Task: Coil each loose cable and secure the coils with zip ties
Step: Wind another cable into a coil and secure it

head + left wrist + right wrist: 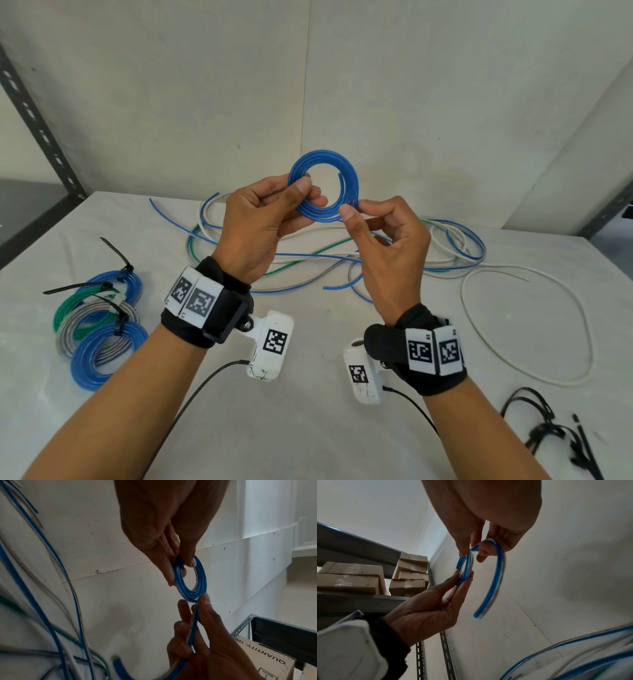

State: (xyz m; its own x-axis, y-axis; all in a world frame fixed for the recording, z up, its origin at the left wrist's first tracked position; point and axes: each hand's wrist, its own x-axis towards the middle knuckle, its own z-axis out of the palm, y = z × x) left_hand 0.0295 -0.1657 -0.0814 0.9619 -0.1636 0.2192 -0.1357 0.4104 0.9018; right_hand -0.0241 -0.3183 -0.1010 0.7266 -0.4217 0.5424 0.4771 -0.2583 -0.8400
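The winding step looks almost done for this one cable. The left hand [260, 219] holds a small blue ring of cable [323, 190] up in the air above the table [308, 428], with its thumb on the near face of the ring and its fingers [310, 202] behind, pinched on the left side of the ring. The right hand [383, 246] pinches the lower right side of the ring between thumb and first finger, and its other fingers are curled. The ring stands up on its edge, with its flat face toward the person and its hole pointing from the person to the wall, so it has no long way, just round. The short loose end of the cable sticks up inside the ring, just above the right fingers. I think the next move is to tuck that end in flat, keep the left fingers tight so the ring does not spring open, and reach the right hand for a black zip tie [548, 435] lying far below and right of the right fingers. Tied rings [99, 322] lie far down to the left of the left fingers, and loose cables [342, 253] lie under both hands.
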